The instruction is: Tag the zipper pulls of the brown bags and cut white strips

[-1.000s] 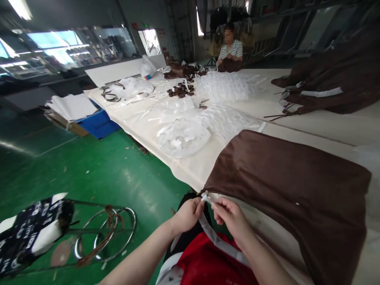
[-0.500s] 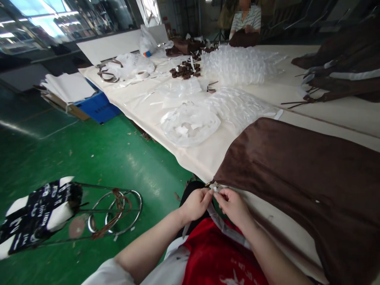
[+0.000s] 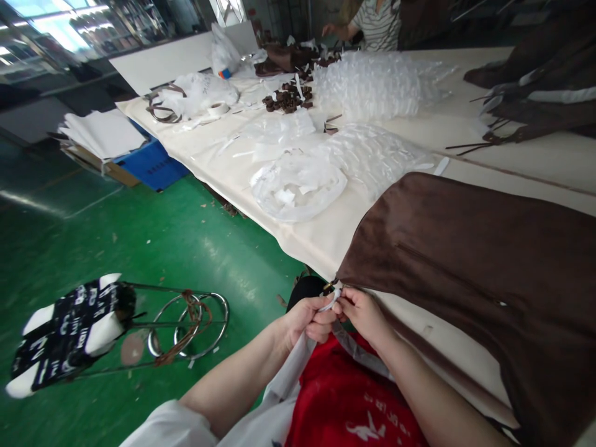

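Observation:
Beside the table's near edge, my left hand [image 3: 308, 318] is closed with its fingers pinched on a thin white wrapping strip [image 3: 333, 300]. My right hand [image 3: 361, 310] meets it from the other side, its fingertips pressed together on the same strip. A longer whitish length [image 3: 356, 352] hangs from under my hands across my red apron [image 3: 344, 397]. Just above my fingers, a small brass-coloured metal fitting [image 3: 328, 286] sits at the corner of a dark brown leather bag [image 3: 465, 248], which lies flat on the table. My fingers partly hide the strip.
On the cream-covered table [image 3: 321, 245] lie a clear plastic bag with white scraps [image 3: 298, 186], air-cushion wrap [image 3: 372, 87] and small brown leather pieces [image 3: 288, 98]. A stool [image 3: 74, 329] stands left on the green floor. Another person [image 3: 379, 25] is at the far end.
My left fingers have curled further round the white strip, which now shows as a band across them. The view has shifted slightly. The far person has raised one arm sideways.

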`<state>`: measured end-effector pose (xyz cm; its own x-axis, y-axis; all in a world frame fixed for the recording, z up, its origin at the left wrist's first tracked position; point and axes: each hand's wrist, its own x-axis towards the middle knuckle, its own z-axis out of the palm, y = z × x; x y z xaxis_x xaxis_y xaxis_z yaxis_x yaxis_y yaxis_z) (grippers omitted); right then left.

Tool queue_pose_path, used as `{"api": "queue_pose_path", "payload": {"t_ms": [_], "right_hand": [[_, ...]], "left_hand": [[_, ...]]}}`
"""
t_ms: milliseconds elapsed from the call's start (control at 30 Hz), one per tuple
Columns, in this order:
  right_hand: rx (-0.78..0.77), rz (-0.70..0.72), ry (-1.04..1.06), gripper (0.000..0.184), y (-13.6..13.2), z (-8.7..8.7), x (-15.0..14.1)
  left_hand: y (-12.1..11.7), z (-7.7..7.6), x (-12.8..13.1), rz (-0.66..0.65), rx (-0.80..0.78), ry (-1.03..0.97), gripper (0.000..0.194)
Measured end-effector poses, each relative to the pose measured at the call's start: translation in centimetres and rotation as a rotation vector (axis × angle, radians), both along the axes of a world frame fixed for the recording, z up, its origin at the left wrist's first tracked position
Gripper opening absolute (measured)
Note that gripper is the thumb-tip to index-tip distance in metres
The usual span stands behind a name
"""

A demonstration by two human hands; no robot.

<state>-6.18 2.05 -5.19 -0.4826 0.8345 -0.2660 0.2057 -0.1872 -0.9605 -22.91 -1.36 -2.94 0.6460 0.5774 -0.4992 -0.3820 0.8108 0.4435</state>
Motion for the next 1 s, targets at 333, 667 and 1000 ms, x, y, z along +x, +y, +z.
{"api": "queue_pose_path", "payload": {"t_ms": [333, 667, 1000], "right_hand": [[-0.053, -0.031, -0.152, 0.024, -0.5, -0.2, 1.0], [-0.006, -0.037, -0.338, 0.055, -1.2, 4.0, 1.9], [0.305, 0.005, -0.502, 0.024, -2.4, 4.4, 1.6]], "left_hand": [[-0.9, 0.2, 1.0, 0.017, 0.248, 0.359, 0.043], [-2.5, 1.0, 2.6, -0.578, 1.187, 1.784, 0.044], [-2.6, 1.3, 3.5, -0.62, 1.227, 1.772, 0.038]]}}
